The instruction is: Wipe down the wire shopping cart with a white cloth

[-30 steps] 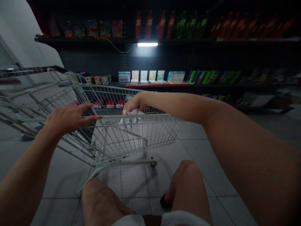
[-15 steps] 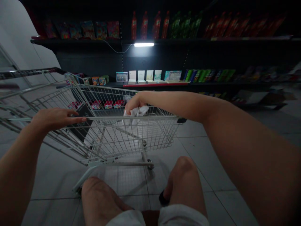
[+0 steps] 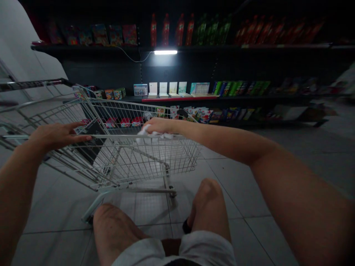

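Note:
A metal wire shopping cart [image 3: 122, 137] stands sideways across the view, close before my knees. My left hand [image 3: 51, 136] lies over its near top rail, fingers stretched out and thumb along the wire. Inside the rail, just beyond the left fingers, a dark panel [image 3: 90, 147] with faint lettering hangs in the basket. A crumpled white cloth [image 3: 142, 135] is bunched in my right hand [image 3: 158, 125], which is closed round it at the near top rail, farther right. Part of the cloth shows below the rail. The right fingertips are mostly hidden.
Dark shelves behind the cart hold red bottles [image 3: 165, 31], green bottles [image 3: 213, 31], upright pale booklets [image 3: 163, 88] and bagged goods [image 3: 205, 115]. A lit tube lamp [image 3: 165, 52] hangs under the upper shelf. A cart wheel [image 3: 172, 192] rests on the tiled floor [image 3: 249, 188].
My right hand has lowered with the cloth onto the near rail, and its forearm has dropped, uncovering bagged goods behind. The left hand stays on the rail. The view has shifted slightly.

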